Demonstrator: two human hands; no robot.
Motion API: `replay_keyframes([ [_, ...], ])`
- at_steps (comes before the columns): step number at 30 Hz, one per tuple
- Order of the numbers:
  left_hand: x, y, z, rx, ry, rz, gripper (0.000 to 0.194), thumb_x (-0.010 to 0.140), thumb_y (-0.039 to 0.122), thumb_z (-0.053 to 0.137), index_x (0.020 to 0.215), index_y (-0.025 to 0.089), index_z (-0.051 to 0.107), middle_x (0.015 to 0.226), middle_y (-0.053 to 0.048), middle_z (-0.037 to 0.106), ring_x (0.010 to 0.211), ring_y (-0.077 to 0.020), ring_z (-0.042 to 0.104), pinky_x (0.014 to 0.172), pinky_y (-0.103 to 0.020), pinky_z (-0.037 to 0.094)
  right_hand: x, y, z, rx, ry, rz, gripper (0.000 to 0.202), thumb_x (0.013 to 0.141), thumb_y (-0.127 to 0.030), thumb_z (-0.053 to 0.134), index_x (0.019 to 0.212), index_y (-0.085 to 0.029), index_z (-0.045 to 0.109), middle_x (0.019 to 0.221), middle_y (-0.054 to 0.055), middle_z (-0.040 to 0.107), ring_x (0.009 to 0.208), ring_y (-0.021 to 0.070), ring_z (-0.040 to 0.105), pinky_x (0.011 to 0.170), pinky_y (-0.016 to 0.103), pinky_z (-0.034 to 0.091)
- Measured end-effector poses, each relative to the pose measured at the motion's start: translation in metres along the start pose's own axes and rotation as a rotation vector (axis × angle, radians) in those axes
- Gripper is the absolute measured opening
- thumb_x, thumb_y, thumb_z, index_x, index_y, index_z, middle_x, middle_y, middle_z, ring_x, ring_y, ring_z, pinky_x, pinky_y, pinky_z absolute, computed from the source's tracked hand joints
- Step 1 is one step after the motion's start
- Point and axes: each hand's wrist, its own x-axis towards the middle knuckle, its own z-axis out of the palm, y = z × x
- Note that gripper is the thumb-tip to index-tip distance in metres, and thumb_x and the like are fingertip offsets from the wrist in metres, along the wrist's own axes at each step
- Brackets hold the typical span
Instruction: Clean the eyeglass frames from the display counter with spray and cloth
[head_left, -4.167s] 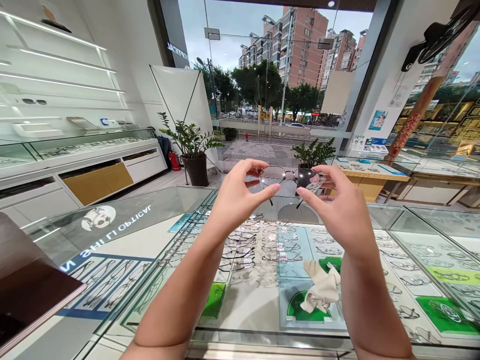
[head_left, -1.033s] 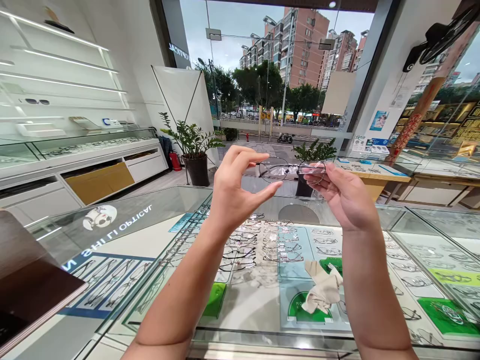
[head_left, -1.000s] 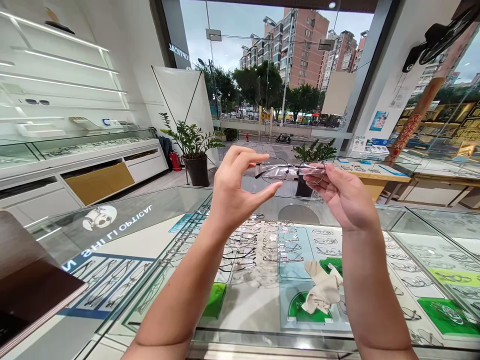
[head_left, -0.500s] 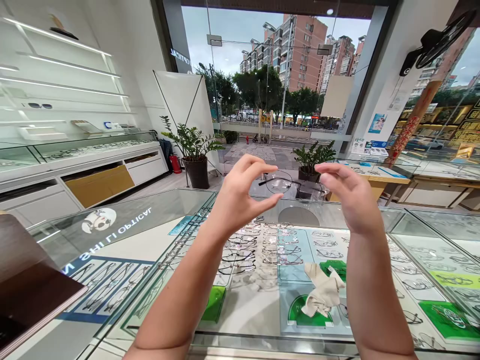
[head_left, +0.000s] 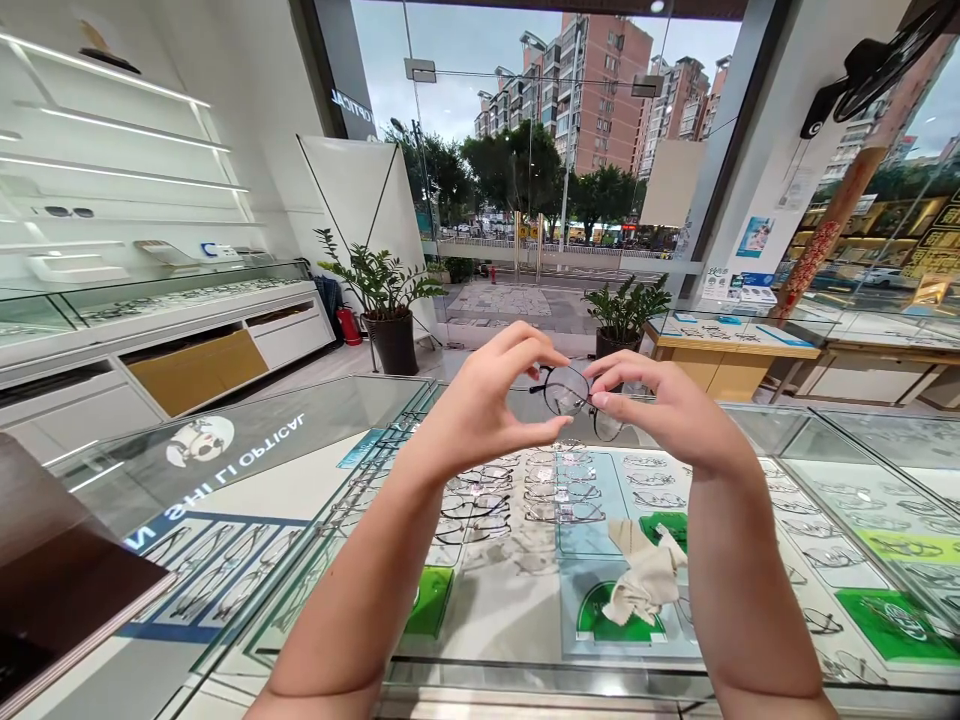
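A pair of round, thin-framed glasses (head_left: 566, 391) hangs in the air above the display case, tilted. My right hand (head_left: 660, 405) pinches it near the middle of the frame, between thumb and fingers. Around the left-hand lens curves my left hand (head_left: 499, 400), its thumb below and its fingers above, with a gap between them; the fingertips are at or near the rim. A beige cloth (head_left: 646, 580) lies crumpled on the glass top in front of my right forearm.
The glass display case (head_left: 517, 675) holds rows of glasses and green cards. A dark brown object (head_left: 67, 570) sits at the left edge. Beyond stand potted plants (head_left: 391, 340), a side counter (head_left: 731, 365) and glass doors.
My right hand has moved left, closer to my left hand, and the glasses have turned and tilted. My left hand has shifted slightly. The cloth lies where it was.
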Motion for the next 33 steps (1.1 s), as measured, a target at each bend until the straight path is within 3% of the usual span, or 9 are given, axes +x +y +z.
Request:
replay_keyframes([
  [5,-0.001,0.001,0.001,-0.204,0.035,-0.064,0.040,0.081,0.032,0.084,0.118,0.027,0.069,0.122,-0.009,0.069,0.112,-0.0236,0.068,0.088,-0.037,0.063,0.003,0.005,0.000,0.259,-0.116,0.030,0.023,0.090,-0.050,0.077,0.085,-0.027,0.077,0.132,0.005,0.077,0.129,0.0285,0.067,0.116,0.053,0.047],
  [9,-0.001,-0.003,0.007,-0.320,0.042,-0.076,0.041,0.084,0.035,0.082,0.122,0.028,0.068,0.125,-0.011,0.070,0.114,-0.0245,0.070,0.091,-0.038,0.062,0.006,0.008,0.002,0.379,-0.150,0.079,0.029,0.085,-0.054,0.081,0.090,-0.025,0.080,0.108,0.006,0.083,0.107,0.0259,0.075,0.102,0.047,0.056],
  [13,0.001,-0.012,0.019,-0.285,0.181,-0.138,0.063,0.083,0.048,0.083,0.138,0.031,0.058,0.132,-0.011,0.067,0.117,-0.0243,0.069,0.091,-0.037,0.062,0.011,0.014,0.005,0.360,-0.032,0.081,0.032,0.082,-0.056,0.083,0.089,-0.025,0.081,0.103,0.006,0.084,0.100,0.0249,0.075,0.099,0.046,0.057],
  [15,0.002,-0.016,0.025,-0.235,0.348,-0.227,0.052,0.087,0.052,0.078,0.130,0.029,0.060,0.116,-0.008,0.069,0.102,-0.0201,0.069,0.080,-0.033,0.060,0.013,0.017,0.008,0.354,0.061,0.085,0.033,0.080,-0.056,0.085,0.090,-0.025,0.081,0.103,0.006,0.084,0.099,0.0242,0.075,0.098,0.044,0.058],
  [17,0.003,-0.017,0.031,-0.241,0.409,-0.328,0.031,0.093,0.053,0.072,0.105,0.025,0.065,0.088,-0.003,0.066,0.077,-0.0151,0.063,0.064,-0.028,0.053,0.014,0.020,0.011,0.346,0.169,0.085,0.034,0.080,-0.055,0.085,0.092,-0.023,0.081,0.102,0.007,0.083,0.098,0.0240,0.075,0.095,0.043,0.058],
  [20,0.005,-0.012,0.038,-0.381,0.229,-0.443,0.037,0.093,0.055,0.072,0.079,0.021,0.067,0.065,0.001,0.055,0.058,-0.0120,0.047,0.053,-0.027,0.038,0.017,0.021,0.020,0.271,0.311,0.050,0.028,0.085,-0.049,0.081,0.094,-0.023,0.081,0.105,0.008,0.083,0.101,0.0250,0.075,0.097,0.043,0.057],
  [23,0.007,-0.007,0.048,-0.564,0.104,-0.547,0.036,0.088,0.057,0.077,0.085,0.021,0.077,0.061,0.003,0.053,0.055,-0.0104,0.039,0.051,-0.026,0.030,0.021,0.020,0.033,0.074,0.403,-0.024,0.017,0.090,-0.039,0.075,0.092,-0.023,0.080,0.107,0.007,0.082,0.106,0.0260,0.074,0.101,0.045,0.054],
  [27,0.008,-0.013,0.065,-0.682,0.129,-0.693,0.035,0.085,0.053,0.080,0.091,0.018,0.081,0.059,0.004,0.049,0.054,-0.0083,0.034,0.052,-0.026,0.027,0.025,0.019,0.048,-0.152,0.480,-0.080,0.012,0.093,-0.027,0.068,0.092,-0.023,0.079,0.109,0.007,0.081,0.105,0.0264,0.074,0.097,0.045,0.054],
  [33,0.007,-0.039,0.077,-0.649,0.174,-0.726,0.026,0.086,0.042,0.076,0.084,0.017,0.079,0.063,0.001,0.058,0.056,-0.0090,0.039,0.055,-0.026,0.031,0.023,0.019,0.050,-0.308,0.313,-0.024,0.018,0.094,-0.028,0.068,0.108,-0.025,0.079,0.118,0.007,0.080,0.112,0.0299,0.072,0.097,0.048,0.052],
])
